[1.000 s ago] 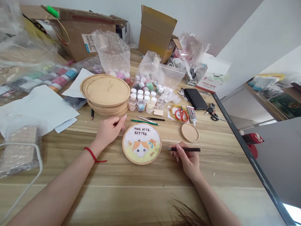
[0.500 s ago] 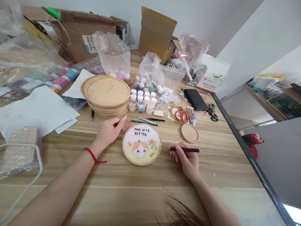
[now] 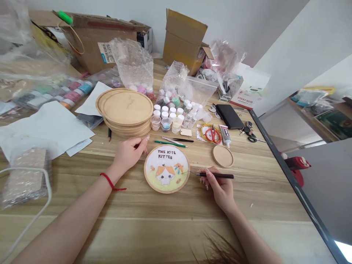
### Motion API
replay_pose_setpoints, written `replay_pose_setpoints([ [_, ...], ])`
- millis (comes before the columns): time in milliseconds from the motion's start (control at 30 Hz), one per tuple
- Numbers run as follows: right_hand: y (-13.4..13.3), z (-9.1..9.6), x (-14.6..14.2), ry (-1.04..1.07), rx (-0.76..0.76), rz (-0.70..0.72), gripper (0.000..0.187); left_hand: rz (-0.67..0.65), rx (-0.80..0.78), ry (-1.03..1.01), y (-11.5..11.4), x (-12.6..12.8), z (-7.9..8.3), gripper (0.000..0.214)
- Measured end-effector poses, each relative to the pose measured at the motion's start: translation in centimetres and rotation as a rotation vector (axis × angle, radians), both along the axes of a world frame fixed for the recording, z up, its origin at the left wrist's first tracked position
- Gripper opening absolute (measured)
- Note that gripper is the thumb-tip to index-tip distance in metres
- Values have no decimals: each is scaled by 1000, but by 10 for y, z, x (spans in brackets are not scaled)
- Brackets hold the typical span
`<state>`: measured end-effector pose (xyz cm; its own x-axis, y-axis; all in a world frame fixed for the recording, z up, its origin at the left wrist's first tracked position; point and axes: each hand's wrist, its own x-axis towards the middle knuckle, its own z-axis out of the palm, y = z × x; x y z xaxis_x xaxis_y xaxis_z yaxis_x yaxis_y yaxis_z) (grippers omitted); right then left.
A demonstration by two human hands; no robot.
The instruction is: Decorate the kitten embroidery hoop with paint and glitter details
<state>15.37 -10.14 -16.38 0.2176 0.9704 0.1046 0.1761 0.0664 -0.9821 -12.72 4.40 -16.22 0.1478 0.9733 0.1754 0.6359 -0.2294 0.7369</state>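
Right hand pinches a black-handled needle tool, tip over a wooden embroidery hoop; left hand lies curled beside it on the worktop, grip undeterminable.

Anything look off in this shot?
Yes: a loose lock of dark hair hangs into the bottom of the head camera's view, below the right hand and its black-handled tool, blocking part of the wooden table.

Stack of round pale-wood plaques at 10 o'clock, brown cardboard box at 12, red-handled scissors and white glue tube at 3.
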Motion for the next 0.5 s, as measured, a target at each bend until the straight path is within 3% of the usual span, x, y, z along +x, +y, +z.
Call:
replay_pose_setpoints([
  [500, -2, 4, -1, -7, 16, 53, 20, -7, -11, 1, -1, 0, 3, 49],
])
